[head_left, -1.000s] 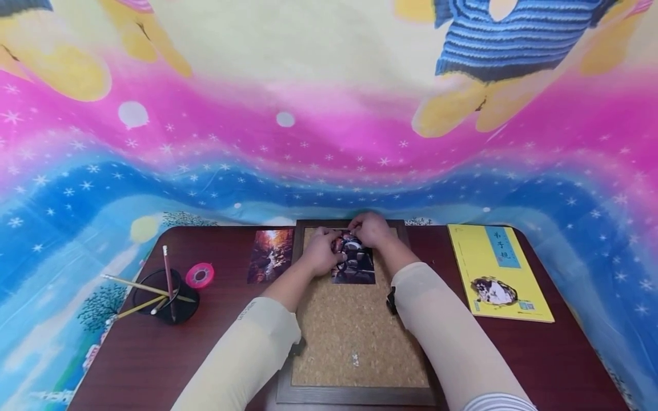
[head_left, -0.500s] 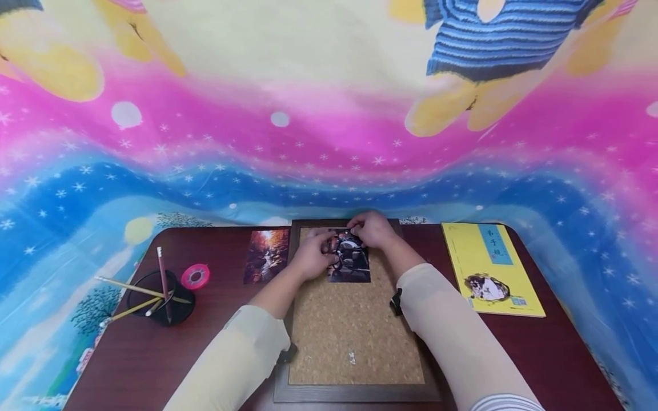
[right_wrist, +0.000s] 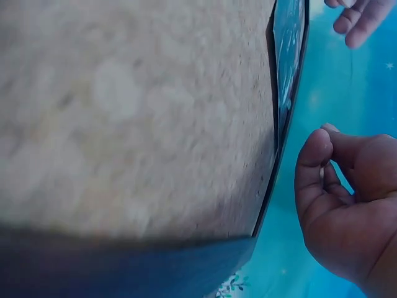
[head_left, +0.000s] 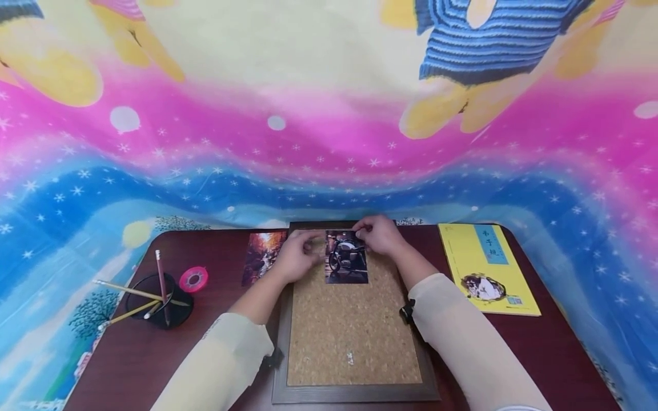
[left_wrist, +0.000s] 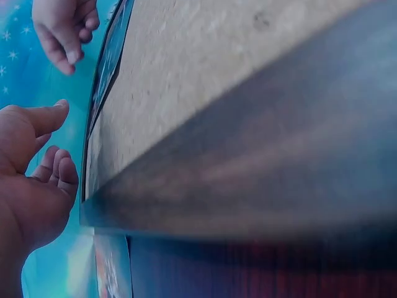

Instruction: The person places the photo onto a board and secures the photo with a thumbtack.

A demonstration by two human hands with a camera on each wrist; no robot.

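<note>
A photo of a motorcycle [head_left: 346, 257] lies at the far end of a framed cork board [head_left: 354, 325]. Seen almost edge-on in the right wrist view, the photo [right_wrist: 287, 56] has a bent edge standing off the cork. My right hand [head_left: 379, 235] is at the photo's top right corner, its fingers curled. In the right wrist view the thumb and index tips of that hand [right_wrist: 347, 192] meet, and nothing shows between them. My left hand [head_left: 298, 257] hovers left of the photo, over the board's left frame. Its thumb [left_wrist: 49, 118] stands apart from the loosely bent fingers.
A photo of an autumn stream [head_left: 259, 260] lies left of the board, partly behind my left hand. Farther left are a pink tape roll [head_left: 193, 279] and a black mesh cup [head_left: 180, 314] with several pencils. A yellow book [head_left: 488, 271] lies on the right.
My left hand has drawn off the motorcycle photo to the left, uncovering its left side. My right hand has shifted slightly right, staying near the top corner. The photo keeps its place on the board.
</note>
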